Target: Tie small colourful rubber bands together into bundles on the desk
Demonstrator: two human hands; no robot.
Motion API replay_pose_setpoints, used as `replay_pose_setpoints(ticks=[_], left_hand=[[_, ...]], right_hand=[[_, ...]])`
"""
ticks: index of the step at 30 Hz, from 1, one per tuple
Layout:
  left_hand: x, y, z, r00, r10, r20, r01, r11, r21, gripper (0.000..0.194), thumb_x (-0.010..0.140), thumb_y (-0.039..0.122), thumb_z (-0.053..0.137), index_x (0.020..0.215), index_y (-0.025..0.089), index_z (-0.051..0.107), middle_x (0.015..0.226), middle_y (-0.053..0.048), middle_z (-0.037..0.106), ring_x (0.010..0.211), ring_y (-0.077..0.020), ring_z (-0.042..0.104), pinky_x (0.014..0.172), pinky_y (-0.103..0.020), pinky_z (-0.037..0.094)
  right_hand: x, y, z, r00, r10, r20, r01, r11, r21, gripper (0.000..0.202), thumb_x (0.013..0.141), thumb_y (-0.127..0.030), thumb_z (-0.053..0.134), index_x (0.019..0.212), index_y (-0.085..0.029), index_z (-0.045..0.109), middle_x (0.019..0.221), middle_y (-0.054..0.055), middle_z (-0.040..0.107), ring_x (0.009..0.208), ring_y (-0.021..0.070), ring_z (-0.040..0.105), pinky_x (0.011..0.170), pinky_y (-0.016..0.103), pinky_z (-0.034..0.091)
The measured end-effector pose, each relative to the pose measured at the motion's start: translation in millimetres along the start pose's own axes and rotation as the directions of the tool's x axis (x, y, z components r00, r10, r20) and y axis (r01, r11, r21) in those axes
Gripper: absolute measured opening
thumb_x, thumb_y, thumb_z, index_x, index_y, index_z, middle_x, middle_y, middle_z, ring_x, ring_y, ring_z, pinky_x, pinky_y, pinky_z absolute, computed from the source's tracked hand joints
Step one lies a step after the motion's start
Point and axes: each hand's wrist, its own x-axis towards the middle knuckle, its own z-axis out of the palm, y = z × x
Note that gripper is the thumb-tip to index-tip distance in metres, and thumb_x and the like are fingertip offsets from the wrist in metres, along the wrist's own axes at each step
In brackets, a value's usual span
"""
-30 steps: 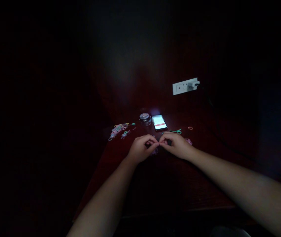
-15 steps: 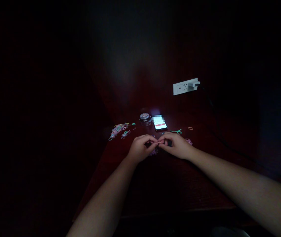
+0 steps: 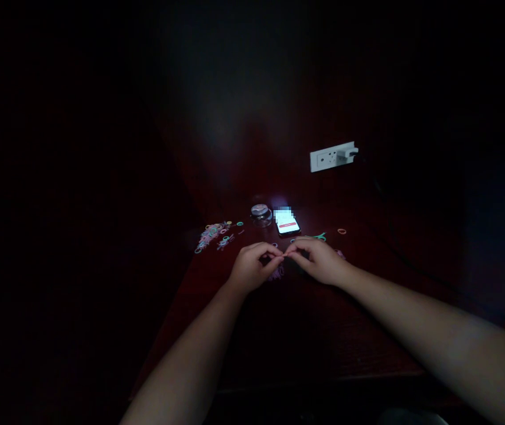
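Note:
My left hand (image 3: 254, 264) is closed in a pinch, thumb against fingers, above the dark red table. Its fingertips meet those of my right hand (image 3: 318, 260), which is pinched as well. Whatever sits between the fingertips is too small and dim to make out. Just below them lies a little heap of purple elastic bands (image 3: 276, 273). Pink bands (image 3: 339, 254) show partly behind my right hand. Beyond that hand a green looped piece (image 3: 318, 237) lies on the table, partly covered by the hand.
A heap of mixed coloured bands (image 3: 212, 235) lies at the table's left edge. Behind my hands stand a lidded clear jar (image 3: 261, 216) and a lit phone (image 3: 288, 226). An orange band (image 3: 342, 231) lies farther right. A wall socket (image 3: 332, 157) holds a plug with a dark cable.
The fingers of my right hand have drawn closer together into a tighter pinch at the left fingertips. Both arms stay almost in place, and the view has shifted very slightly.

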Motion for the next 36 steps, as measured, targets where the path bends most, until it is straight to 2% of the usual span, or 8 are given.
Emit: replay_pose_setpoints(ticks=[4,6,10,12,18,25,30,36], left_hand=[[-1,-6,-1.2,0.999,-0.037,-0.024,0.038,0.998,0.050,0.006,0.082,0.024,0.067,0.081,0.019,0.070,0.080,-0.002,0.071,0.071,-0.0130,0.062,0.068,-0.025,0.050],[-2,-12,-1.9,0.997,-0.067,-0.040,0.069,0.996,0.063,0.005,0.082,0.024,0.067,0.080,0.019,0.069,0.080,-0.002,0.071,0.071,-0.0131,0.062,0.068,-0.025,0.050],[-4,-28,-2.3,0.994,-0.099,-0.053,0.101,0.994,0.041,0.008,0.082,0.026,0.065,0.082,0.019,0.068,0.083,-0.002,0.071,0.072,-0.0134,0.062,0.068,-0.025,0.049],[-6,-35,-2.4,0.993,-0.109,-0.048,0.110,0.994,0.025,0.009,0.083,0.027,0.064,0.083,0.019,0.068,0.082,-0.002,0.070,0.072,-0.0135,0.062,0.068,-0.025,0.050],[-8,-44,-4.6,0.992,-0.121,-0.026,0.121,0.993,0.010,0.011,0.083,0.030,0.063,0.083,0.019,0.067,0.080,-0.002,0.069,0.070,-0.0137,0.062,0.067,-0.025,0.051],[-8,-44,-4.9,0.991,-0.131,-0.022,0.131,0.991,0.000,0.012,0.083,0.029,0.063,0.083,0.019,0.068,0.078,-0.002,0.069,0.069,-0.0132,0.062,0.066,-0.025,0.052],[-8,-48,-2.8,0.991,-0.131,-0.038,0.131,0.991,-0.010,0.012,0.082,0.030,0.064,0.083,0.018,0.067,0.078,-0.002,0.069,0.068,-0.0129,0.062,0.065,-0.024,0.052],[-8,-48,-2.7,0.991,-0.126,-0.046,0.126,0.992,-0.014,0.013,0.082,0.031,0.063,0.082,0.019,0.068,0.076,-0.002,0.068,0.066,-0.0129,0.061,0.063,-0.024,0.051]], right_hand=[[7,25,-26,0.997,0.001,-0.073,-0.007,0.997,-0.079,0.019,0.091,-0.023,0.053,0.091,-0.018,0.071,0.092,0.006,0.070,0.087,0.0181,0.063,0.081,0.030,0.047],[9,48,-48,0.979,0.117,-0.169,-0.147,0.973,-0.177,0.018,0.090,-0.023,0.054,0.090,-0.018,0.071,0.093,0.007,0.070,0.088,0.0193,0.064,0.080,0.030,0.047],[3,92,-83,0.820,0.491,-0.295,-0.570,0.747,-0.343,0.017,0.088,-0.021,0.053,0.093,-0.018,0.070,0.098,0.008,0.072,0.088,0.0201,0.065,0.078,0.028,0.046],[-3,104,-88,0.775,0.556,-0.301,-0.632,0.692,-0.348,0.017,0.088,-0.020,0.053,0.093,-0.016,0.069,0.095,0.010,0.073,0.085,0.0202,0.067,0.073,0.027,0.046],[-6,114,-78,0.754,0.624,-0.206,-0.653,0.675,-0.343,0.011,0.083,-0.015,0.059,0.082,-0.018,0.070,0.090,0.006,0.076,0.084,0.0154,0.069,0.068,0.020,0.046],[-6,122,-78,0.729,0.660,-0.180,-0.667,0.628,-0.401,0.011,0.081,-0.027,0.066,0.082,-0.019,0.073,0.091,0.009,0.075,0.086,0.0200,0.069,0.069,0.024,0.046],[-6,126,-77,0.741,0.648,-0.177,-0.650,0.625,-0.432,0.022,0.080,-0.037,0.068,0.089,-0.018,0.074,0.094,0.012,0.074,0.087,0.0215,0.068,0.072,0.026,0.048],[-6,120,-76,0.793,0.577,-0.196,-0.593,0.657,-0.465,0.027,0.078,-0.030,0.070,0.102,-0.020,0.073,0.107,0.009,0.069,0.096,0.0194,0.064,0.087,0.025,0.047]])
